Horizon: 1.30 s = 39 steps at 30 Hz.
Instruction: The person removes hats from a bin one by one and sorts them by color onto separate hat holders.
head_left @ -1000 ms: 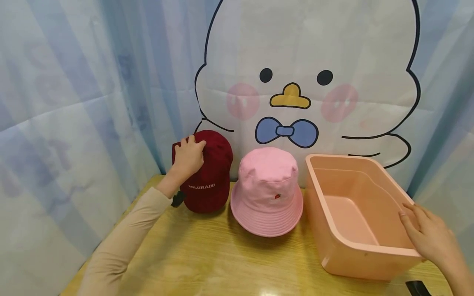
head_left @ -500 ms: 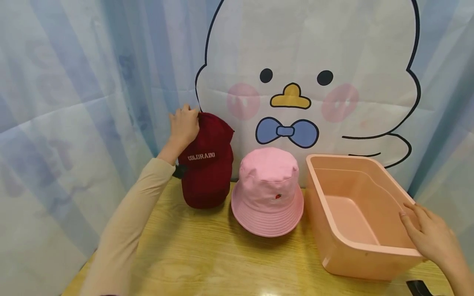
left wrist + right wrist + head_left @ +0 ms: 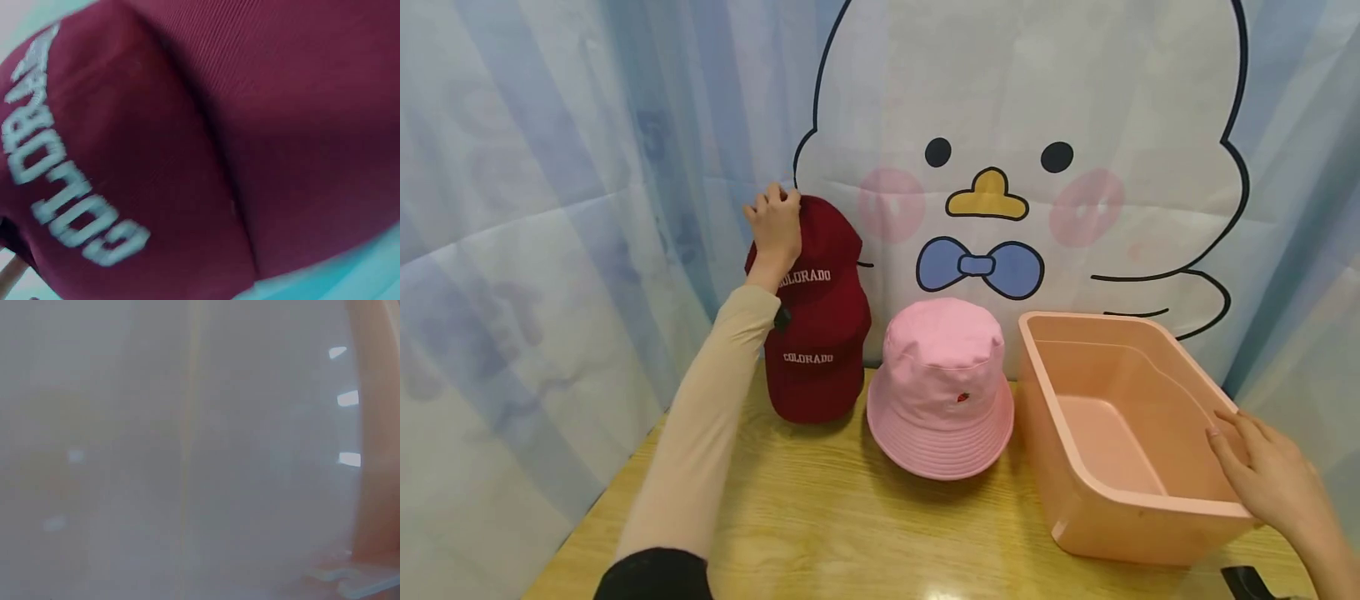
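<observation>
Two dark red caps lettered COLORADO stand at the back left in the head view. My left hand (image 3: 775,229) grips the upper cap (image 3: 827,242) by its left side and top, raised over the lower cap (image 3: 816,392), which is on the table. Their outlines overlap; whether they touch I cannot tell. A dark red crown (image 3: 131,150) and its brim (image 3: 312,125) fill the left wrist view; the fingers are out of that view. At the far right, my right hand (image 3: 1273,475) rests over the rim of a peach plastic bin (image 3: 1060,433), fingers extended inward.
Between the caps and the bin sits a pink bucket hat (image 3: 943,375) with a small strawberry motif. All stand on a wooden table (image 3: 865,533), before a curtain (image 3: 1150,125) printed with a cartoon chick. The right wrist view is mostly a blurred grey surface.
My left hand has risen with the upper cap, uncovering the lower cap and its lettering. The right hand, the bin and the pink hat stay in place.
</observation>
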Available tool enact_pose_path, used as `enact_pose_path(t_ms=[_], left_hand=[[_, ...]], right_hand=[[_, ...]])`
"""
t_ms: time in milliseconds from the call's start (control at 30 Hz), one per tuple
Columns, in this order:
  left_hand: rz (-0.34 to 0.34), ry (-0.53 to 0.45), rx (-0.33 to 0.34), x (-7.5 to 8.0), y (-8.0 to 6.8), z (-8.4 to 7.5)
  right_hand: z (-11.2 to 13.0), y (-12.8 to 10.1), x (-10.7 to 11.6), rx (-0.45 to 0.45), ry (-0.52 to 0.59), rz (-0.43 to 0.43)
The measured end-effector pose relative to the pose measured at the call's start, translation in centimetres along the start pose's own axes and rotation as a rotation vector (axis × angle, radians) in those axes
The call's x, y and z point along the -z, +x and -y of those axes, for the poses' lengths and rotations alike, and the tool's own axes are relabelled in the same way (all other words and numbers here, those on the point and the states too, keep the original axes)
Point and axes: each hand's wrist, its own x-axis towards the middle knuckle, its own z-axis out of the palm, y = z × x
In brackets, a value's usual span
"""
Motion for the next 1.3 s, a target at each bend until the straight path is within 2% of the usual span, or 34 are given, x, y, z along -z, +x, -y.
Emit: enact_pose_path(t_ms=[100,200,300,433,533,633,867,1000,1067,1133,1233,1300], left_hand=[[0.141,-0.012,-0.045,-0.8,-1.4,0.2],[0.242,-0.034,-0.099,-0.7,-2.8,0.3],[0.339,-0.021,-0.147,0.1,-4.0,0.2],[0.476,0.034,-0.154,1.6,-5.6,0.0],[0.528,0.042,-0.15,2.3,-6.6,-0.1],[0.524,0.03,-0.154,2.5,-7.3,0.1],[0.47,0.044,-0.187,2.3,-8.3,0.3],[0.459,0.035,-0.221,2.5,-8.3,0.5],[0.439,0.014,-0.229,2.6,-7.7,0.5],[0.392,-0.005,-0.224,2.6,-6.6,0.5],[0.264,-0.018,-0.168,2.2,-4.4,0.5],[0.151,-0.033,-0.096,1.8,-2.8,0.3]], right_hand=[[0.1,0.0,0.1,0.006,-0.002,-0.006],[0.2,0.0,0.1,0.009,-0.003,-0.008],[0.1,-0.1,0.2,0.007,-0.003,-0.013],[0.0,-0.1,0.2,-0.005,-0.01,-0.007],[0.1,-0.1,0.2,-0.007,-0.015,-0.002],[0.2,0.0,0.2,-0.007,-0.02,0.003],[0.1,0.0,0.2,-0.006,-0.02,0.011],[-0.1,0.0,-0.1,-0.004,-0.018,0.014],[-0.2,0.1,-0.1,-0.005,-0.017,0.016],[-0.2,0.2,-0.1,-0.005,-0.014,0.012],[-0.2,0.2,0.0,-0.007,-0.014,0.009],[-0.2,0.1,0.0,-0.008,-0.012,0.005]])
